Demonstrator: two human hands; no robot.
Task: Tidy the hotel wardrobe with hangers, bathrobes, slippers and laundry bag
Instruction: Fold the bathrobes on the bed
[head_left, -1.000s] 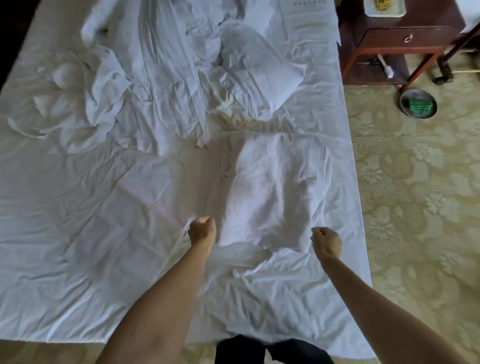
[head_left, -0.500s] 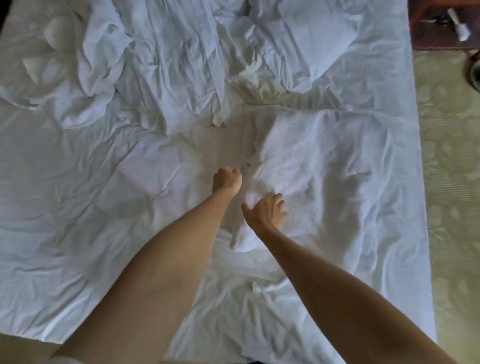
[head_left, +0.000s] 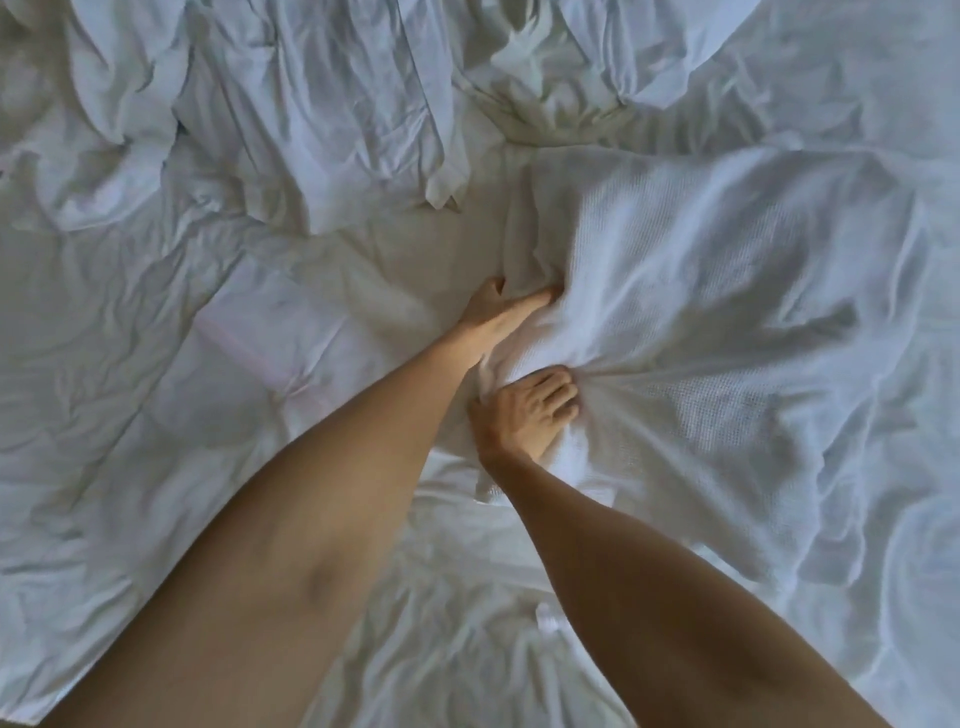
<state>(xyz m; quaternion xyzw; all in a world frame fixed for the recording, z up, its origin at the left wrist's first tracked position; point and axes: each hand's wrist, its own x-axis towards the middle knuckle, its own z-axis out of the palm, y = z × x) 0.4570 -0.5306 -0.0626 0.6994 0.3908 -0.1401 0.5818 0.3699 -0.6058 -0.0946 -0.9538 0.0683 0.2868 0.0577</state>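
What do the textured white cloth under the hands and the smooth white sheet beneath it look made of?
The white waffle-weave cloth, gripped by the right hand, looks like matte cotton with a fine grid texture, probably a bathrobe. The white bed sheet looks like thin, smooth woven cotton, sharply creased.

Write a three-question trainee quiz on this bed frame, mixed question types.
1. True or false: the right hand grips the waffle-weave robe.
2. Which lies farther up the bed: A) the left hand, B) the right hand?
3. Fill in: the robe lies on a wrinkled white ____.

Key: 1 true; 2 A; 3 sheet.
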